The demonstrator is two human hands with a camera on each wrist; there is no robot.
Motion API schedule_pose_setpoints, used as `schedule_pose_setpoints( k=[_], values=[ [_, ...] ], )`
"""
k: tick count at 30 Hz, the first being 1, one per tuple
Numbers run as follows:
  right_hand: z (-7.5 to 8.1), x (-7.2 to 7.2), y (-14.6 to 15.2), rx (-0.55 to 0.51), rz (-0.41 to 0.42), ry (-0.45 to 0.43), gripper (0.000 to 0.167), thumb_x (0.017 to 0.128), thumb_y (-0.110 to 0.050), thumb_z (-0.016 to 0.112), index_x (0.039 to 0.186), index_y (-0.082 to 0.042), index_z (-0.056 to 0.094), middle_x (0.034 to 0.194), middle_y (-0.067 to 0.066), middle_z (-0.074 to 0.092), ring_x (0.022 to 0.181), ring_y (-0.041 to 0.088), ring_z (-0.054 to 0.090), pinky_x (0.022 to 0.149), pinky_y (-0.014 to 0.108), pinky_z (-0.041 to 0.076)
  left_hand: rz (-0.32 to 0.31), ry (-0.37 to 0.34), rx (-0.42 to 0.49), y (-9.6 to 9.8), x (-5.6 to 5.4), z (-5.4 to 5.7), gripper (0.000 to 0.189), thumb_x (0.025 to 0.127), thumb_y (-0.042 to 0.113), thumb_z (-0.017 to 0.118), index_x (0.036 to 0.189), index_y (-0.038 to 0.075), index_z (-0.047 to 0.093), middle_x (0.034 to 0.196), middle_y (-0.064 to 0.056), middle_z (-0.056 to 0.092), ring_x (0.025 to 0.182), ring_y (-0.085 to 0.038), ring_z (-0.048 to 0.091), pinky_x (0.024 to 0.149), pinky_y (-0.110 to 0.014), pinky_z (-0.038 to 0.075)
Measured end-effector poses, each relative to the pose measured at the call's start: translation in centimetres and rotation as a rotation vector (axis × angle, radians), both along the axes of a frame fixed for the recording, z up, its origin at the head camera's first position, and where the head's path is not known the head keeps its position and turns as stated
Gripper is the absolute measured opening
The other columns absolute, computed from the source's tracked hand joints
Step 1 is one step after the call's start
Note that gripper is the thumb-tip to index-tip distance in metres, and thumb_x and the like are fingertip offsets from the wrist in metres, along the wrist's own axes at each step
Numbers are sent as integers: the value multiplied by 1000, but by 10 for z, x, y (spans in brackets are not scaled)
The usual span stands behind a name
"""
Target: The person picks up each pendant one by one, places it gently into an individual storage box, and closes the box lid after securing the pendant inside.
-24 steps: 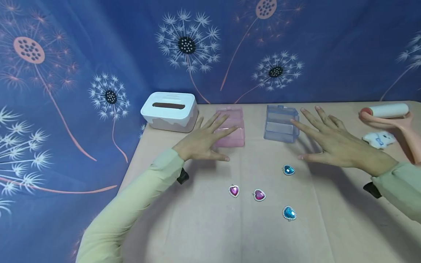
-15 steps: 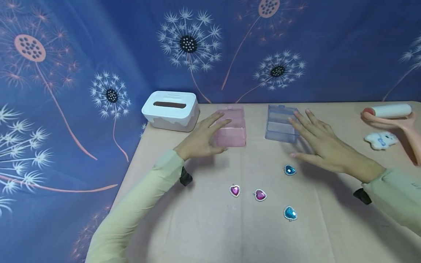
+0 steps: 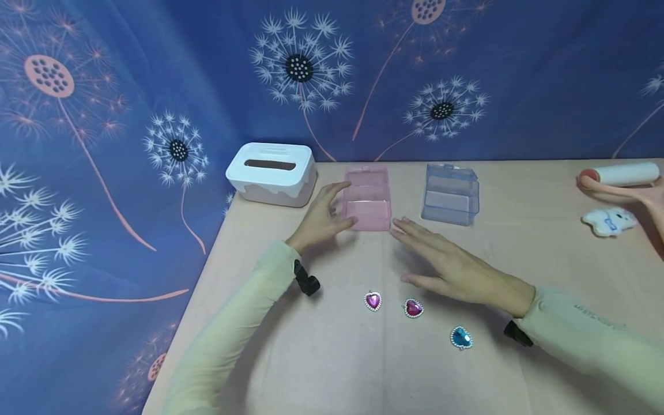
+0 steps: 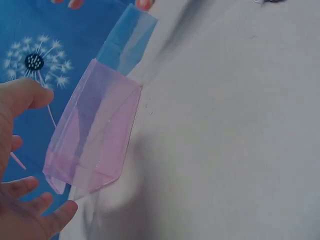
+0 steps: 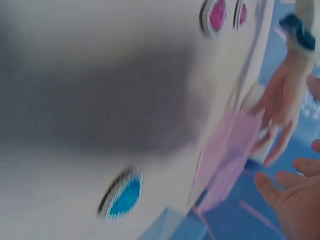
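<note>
An open pink translucent box point(image 3: 367, 214) stands on the table, its lid tilted back. My left hand point(image 3: 319, 222) is at its left side, fingers curved and thumb by the near left corner; the left wrist view shows the fingers spread beside the pink box point(image 4: 102, 130). My right hand point(image 3: 456, 271) hovers with extended fingers pointing at the box's near right corner. Farther right stands an open blue translucent box point(image 3: 450, 199). Two pink heart gems point(image 3: 373, 300) and a blue heart gem point(image 3: 461, 338) lie nearer. Another blue gem point(image 5: 124, 197) appears in the right wrist view, hidden in the head view.
A white tissue box point(image 3: 272, 173) stands at the back left, close behind my left hand. At the right lie a lint roller point(image 3: 625, 174) with a pink handle and a small white animal-shaped piece point(image 3: 608, 222). A blue dandelion-print cloth point(image 3: 353, 75) hangs behind the table.
My right hand has moved left and nearer, away from the blue box toward the pink one, covering a blue gem. My left hand's fingers have drawn in from a wide spread beside the pink box.
</note>
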State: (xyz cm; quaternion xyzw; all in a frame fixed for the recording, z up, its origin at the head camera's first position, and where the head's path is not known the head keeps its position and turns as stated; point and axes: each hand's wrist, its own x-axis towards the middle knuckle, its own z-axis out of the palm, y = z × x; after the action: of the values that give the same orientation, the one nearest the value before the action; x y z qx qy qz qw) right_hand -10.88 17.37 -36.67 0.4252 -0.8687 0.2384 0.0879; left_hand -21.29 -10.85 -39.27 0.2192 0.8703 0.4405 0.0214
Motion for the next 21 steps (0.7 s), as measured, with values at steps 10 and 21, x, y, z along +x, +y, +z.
schedule_pose_setpoints(
  k=[10,21],
  values=[
    [-14,14,-43,156,142,-161,64,85,-27,75,140,-6,50,144,16,50,134,30,47,107,46,43,13,-195,198,6,-16,-14,89,80,15,79,152,16,27,154,-19,32,139,-36,38,111,-42,40],
    [-29,19,-61,236,204,-175,26,85,-21,75,109,-12,72,112,6,65,105,18,59,90,30,53,45,-232,216,4,-21,-25,91,74,15,84,149,11,33,147,-15,43,135,-31,46,108,-35,43]
  ],
)
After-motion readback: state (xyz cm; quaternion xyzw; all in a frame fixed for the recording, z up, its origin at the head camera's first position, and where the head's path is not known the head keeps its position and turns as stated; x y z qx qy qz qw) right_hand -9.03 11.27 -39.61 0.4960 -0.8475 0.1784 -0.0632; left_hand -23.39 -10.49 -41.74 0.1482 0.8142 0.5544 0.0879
